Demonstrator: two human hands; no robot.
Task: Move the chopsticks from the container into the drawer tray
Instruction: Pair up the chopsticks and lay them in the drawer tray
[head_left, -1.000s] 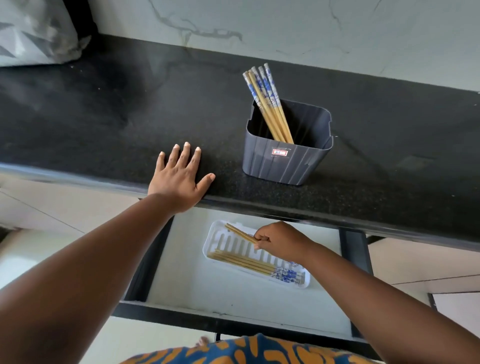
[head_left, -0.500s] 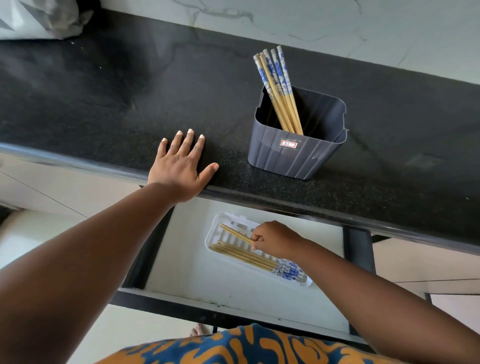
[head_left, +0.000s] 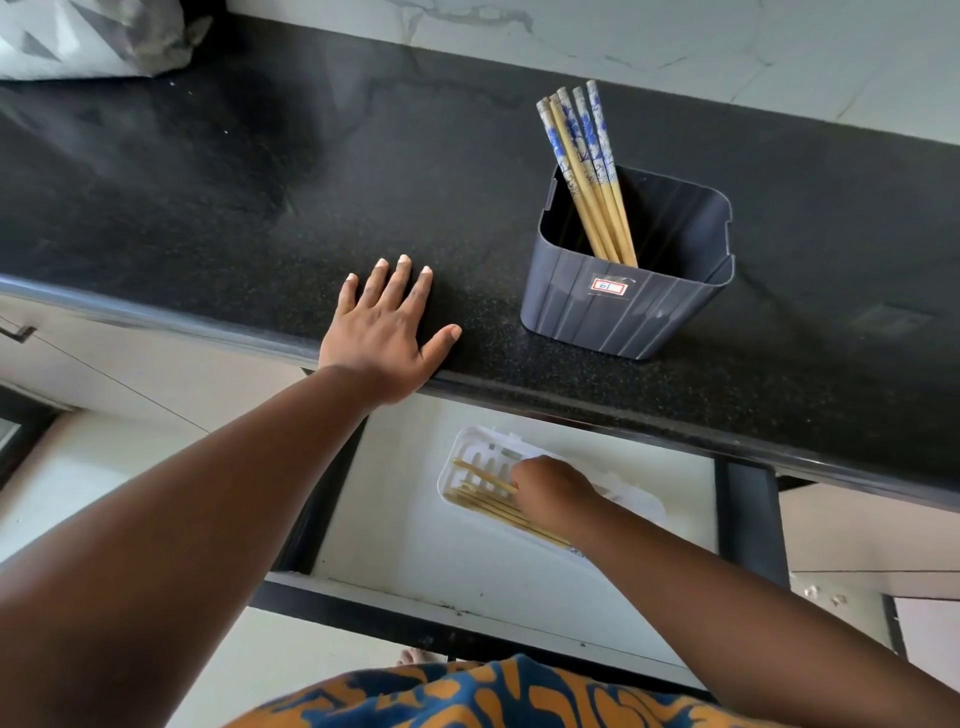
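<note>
A: What is being shown, biggest first?

B: A black counter (head_left: 208, 208) is being leaned on by the left hand (head_left: 387, 332), fingers spread flat, gripping nothing. Below it, an open drawer (head_left: 467, 571) is being reached into.

A: And the container?

B: A grey container (head_left: 623, 312) is standing on the counter, with five chopsticks (head_left: 587, 171) being held tilted inside.

A: The tray?

B: A white tray (head_left: 467, 457) is lying in the drawer, several chopsticks (head_left: 493, 506) resting in it. One chopstick (head_left: 483, 475) is being pinched by the curled right hand (head_left: 550, 491).
</note>
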